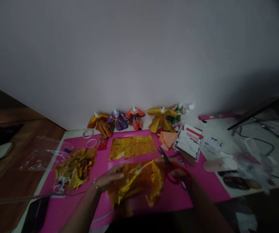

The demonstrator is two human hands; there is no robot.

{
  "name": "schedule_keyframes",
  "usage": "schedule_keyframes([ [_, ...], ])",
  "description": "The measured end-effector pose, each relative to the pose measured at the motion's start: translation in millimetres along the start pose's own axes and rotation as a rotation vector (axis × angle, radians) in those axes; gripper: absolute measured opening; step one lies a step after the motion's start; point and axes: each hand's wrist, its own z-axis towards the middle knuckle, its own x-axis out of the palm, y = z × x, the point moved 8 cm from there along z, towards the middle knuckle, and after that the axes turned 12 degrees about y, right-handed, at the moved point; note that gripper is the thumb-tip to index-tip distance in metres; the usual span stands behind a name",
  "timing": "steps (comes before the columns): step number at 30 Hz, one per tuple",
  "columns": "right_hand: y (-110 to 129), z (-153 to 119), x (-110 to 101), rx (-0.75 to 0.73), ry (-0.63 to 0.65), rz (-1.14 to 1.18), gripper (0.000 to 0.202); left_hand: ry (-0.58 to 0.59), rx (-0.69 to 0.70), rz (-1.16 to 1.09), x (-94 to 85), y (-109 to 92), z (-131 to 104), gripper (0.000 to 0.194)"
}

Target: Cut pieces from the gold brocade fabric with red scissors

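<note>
A crumpled piece of gold patterned fabric point(139, 181) is spread between my hands, over the pink mat's near part. My left hand point(110, 178) grips its left edge, with the fingertips partly hidden by the cloth. Scissors with red handles point(172, 176) are in my right hand point(180, 173), at the fabric's right edge. Their dark blades point up and to the left, away from me. Just beyond the fabric, several flat gold cloth pieces point(132, 147) lie in a row on the pink mat point(75, 202).
Small dressed doll bodies point(134, 119) stand along the wall. A heap of gold scraps point(77, 168) lies at left, near clear plastic bags point(38, 153). To the right are paper cards point(189, 140), a pale bottle point(219, 164) and cables point(258, 139).
</note>
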Motion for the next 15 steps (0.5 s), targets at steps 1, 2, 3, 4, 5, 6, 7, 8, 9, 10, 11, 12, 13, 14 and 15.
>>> schedule_keyframes([
  [1,-0.2,-0.2,-0.4,0.003,0.007,0.003,0.067,0.049,-0.039,0.045,7.2,2.6,0.9,0.038],
  [2,-0.3,-0.3,-0.6,0.008,0.013,0.007,0.067,0.092,-0.081,0.09,13.9,5.3,1.8,0.039],
  [3,-0.3,-0.6,-0.7,0.013,0.017,0.01,0.067,0.127,-0.12,0.135,19.3,8.1,2.7,0.038],
  [4,-0.3,-1.1,-0.7,0.02,0.02,0.013,0.066,0.152,-0.156,0.176,23.2,10.8,3.6,0.034],
  [5,-0.3,-1.7,-0.8,0.027,0.02,0.014,0.065,0.168,-0.186,0.214,25.5,13.1,4.4,0.028],
  [6,-0.4,-2.5,-1.0,0.035,0.019,0.014,0.064,0.176,-0.206,0.245,26.0,14.9,5.2,0.022],
  [7,-0.5,-3.5,-1.3,0.043,0.017,0.012,0.064,0.176,-0.215,0.268,24.9,16.1,5.7,0.015],
  [8,-0.8,-4.6,-1.7,0.049,0.014,0.011,0.064,0.166,-0.213,0.281,22.1,16.5,5.9,0.011],
  [9,-1.2,-5.9,-2.3,0.055,0.011,0.009,0.065,0.146,-0.197,0.284,17.9,15.8,5.8,0.008],
  [10,-1.6,-7.3,-3.0,0.058,0.006,0.007,0.066,0.118,-0.173,0.276,12.6,14.5,5.4,0.007],
  [11,-2.3,-8.6,-3.7,0.059,0.001,0.005,0.067,0.085,-0.14,0.26,6.8,12.5,4.8,0.008],
  [12,-3.3,-9.9,-4.2,0.061,-0.003,0.005,0.067,0.048,-0.102,0.237,1.0,10.1,4.0,0.013],
  [13,-4.7,-10.9,-4.4,0.062,-0.007,0.005,0.067,0.01,-0.061,0.208,-4.5,7.3,3.2,0.019],
  [14,-6.2,-11.5,-4.3,0.063,-0.012,0.003,0.066,-0.027,-0.019,0.177,-9.1,4.5,2.6,0.024],
  [15,-7.9,-11.7,-3.6,0.066,-0.015,0.0,0.066,-0.062,0.022,0.145,-12.5,1.7,2.2,0.027],
])
